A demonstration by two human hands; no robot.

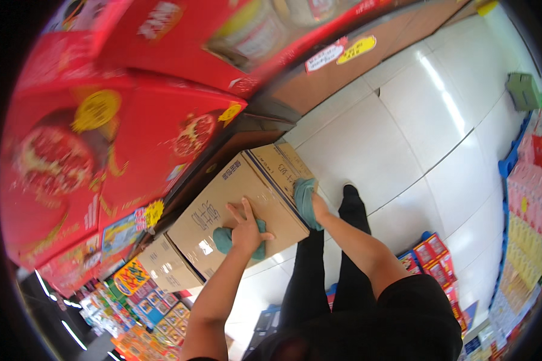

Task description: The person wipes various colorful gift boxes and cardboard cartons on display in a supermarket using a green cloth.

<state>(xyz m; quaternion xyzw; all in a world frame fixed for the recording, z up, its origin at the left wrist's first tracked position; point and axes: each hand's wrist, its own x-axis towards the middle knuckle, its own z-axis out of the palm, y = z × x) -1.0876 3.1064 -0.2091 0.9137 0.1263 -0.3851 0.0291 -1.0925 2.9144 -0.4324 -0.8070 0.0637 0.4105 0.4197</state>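
A large cardboard carton (198,203) with printed writing and clear tape stands before me, beside another carton (159,266). My left hand (246,231) lies on the carton's upper face, fingers spread, over a green cloth (222,239) that shows on both sides of the hand. At the carton's right side, my right hand (320,208) is closed on a second green cloth (305,198), pressed to the side face; its fingertips are hidden behind the cloth.
Red gift boxes (149,131) with pomegranate pictures fill the shelf at upper left. White floor tiles (357,131) extend to the right. Stacked packaged goods (524,198) stand at the far right. Red packs (438,257) sit near my right elbow.
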